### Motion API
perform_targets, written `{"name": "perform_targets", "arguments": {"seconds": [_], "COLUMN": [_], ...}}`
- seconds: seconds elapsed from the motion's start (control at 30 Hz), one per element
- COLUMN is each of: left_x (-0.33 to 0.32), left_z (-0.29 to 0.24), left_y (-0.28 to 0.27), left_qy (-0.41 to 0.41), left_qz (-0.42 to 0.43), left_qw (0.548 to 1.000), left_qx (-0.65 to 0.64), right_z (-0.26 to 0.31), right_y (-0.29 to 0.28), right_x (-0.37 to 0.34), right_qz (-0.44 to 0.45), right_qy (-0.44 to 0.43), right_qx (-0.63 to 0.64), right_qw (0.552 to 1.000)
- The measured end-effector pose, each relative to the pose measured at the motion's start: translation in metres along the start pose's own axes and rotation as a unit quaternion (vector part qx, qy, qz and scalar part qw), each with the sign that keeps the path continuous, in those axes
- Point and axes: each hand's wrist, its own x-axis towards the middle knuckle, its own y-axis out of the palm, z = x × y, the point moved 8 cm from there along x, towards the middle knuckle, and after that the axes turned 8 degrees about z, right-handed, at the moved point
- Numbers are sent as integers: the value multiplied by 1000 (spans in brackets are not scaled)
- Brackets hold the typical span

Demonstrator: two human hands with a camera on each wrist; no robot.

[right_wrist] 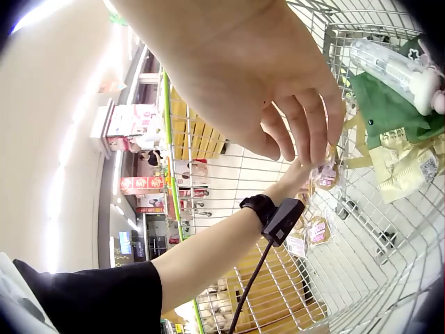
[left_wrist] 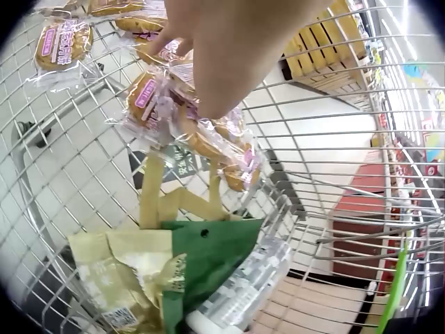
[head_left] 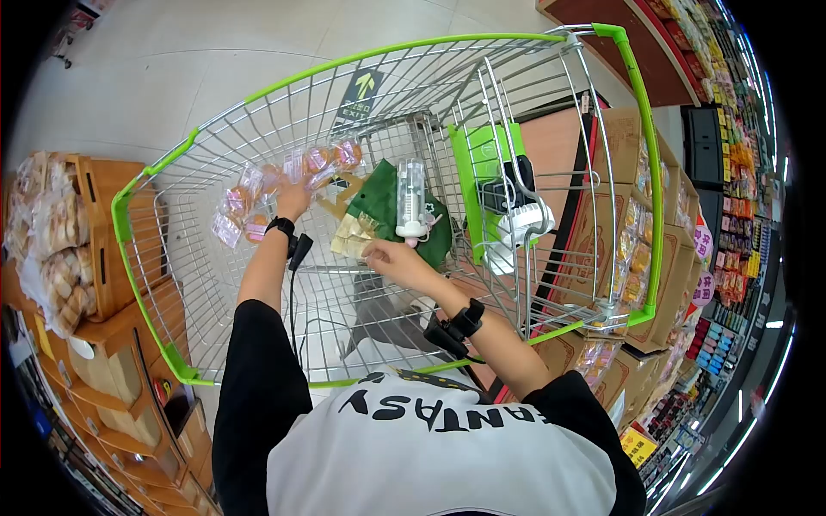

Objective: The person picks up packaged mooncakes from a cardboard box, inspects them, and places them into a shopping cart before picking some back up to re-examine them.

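Observation:
Several round pastries in clear wrappers with pink labels [left_wrist: 64, 43] lie in a curved row in the wire shopping cart [head_left: 323, 53]. At the middle of that row, my left hand [head_left: 293, 201] has bent fingers on one wrapped pastry [left_wrist: 161, 50]; its thumb side hangs over the neighbouring packs. My right hand [head_left: 403, 262] hovers near a cream foil pouch [head_left: 351, 236], fingers loosely bent with nothing between them, as the right wrist view shows. Beside the pouch lie a dark green bag [head_left: 372, 196] with tan handles and a clear bottle [head_left: 411, 191] with a white end.
A bright green child-seat panel [head_left: 469, 193] is at the cart's right end. Wooden shelves with bagged bread [head_left: 64, 219] stand on the left. Cardboard boxes of packaged goods [head_left: 594, 228] line the right side. A floor exit sign [head_left: 358, 96] shows through the cart's wires.

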Motion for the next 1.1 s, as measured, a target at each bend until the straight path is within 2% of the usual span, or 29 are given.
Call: {"name": "perform_targets", "arguments": {"seconds": [0.17,0.23,0.27,0.3,0.4,0.5,0.63,0.7,0.73,0.77,0.83,0.87,0.9,0.97,1.0,1.03,1.1], "left_x": [26,34,36,33,24,10,25,25,20,21,37,47,43,28,11,-29,-40], "left_z": [12,15,16,12,6,-12,-6,-3,-10,-8,6,21,18,31,20,-15,-12], "left_y": [18,28,29,23,15,-8,-14,-26,-35,-38,-31,-25,-28,-34,-41,-61,-57], "left_qy": [8,1,15,29,29,38,34,18,15,15,43,65,67,-7,-41,-63,-30], "left_qz": [5,1,-42,-86,-106,-67,-73,-104,-87,-89,-71,-76,-80,-131,-59,-30,12], "left_qw": [999,1000,997,992,993,997,997,994,994,994,996,995,994,978,983,957,943], "left_qx": [45,24,55,86,43,-8,22,4,63,68,31,-26,-21,-159,-170,-280,-332], "right_z": [-24,-27,-28,-27,-25,-19,-13,-8,-7,-4,2,4,7,16,21,24,32], "right_y": [-2,-3,-3,-3,-2,-3,-7,-6,-6,-5,-5,-5,-5,-8,-9,-10,-14], "right_x": [-1,-2,-2,-2,-1,-5,-10,-13,-15,-16,-17,-18,-19,-24,-26,-27,-30], "right_qz": [-19,-25,-28,-30,-34,-19,-33,-36,-37,-35,-37,-34,-30,-30,-26,-29,-39], "right_qy": [9,14,16,18,-1,13,18,0,-3,-11,-27,-28,-28,-38,-42,-49,-85], "right_qx": [30,41,30,19,24,39,26,15,17,9,3,10,16,15,11,12,78], "right_qw": [999,999,999,999,999,999,999,999,999,999,999,999,999,999,999,998,993]}}
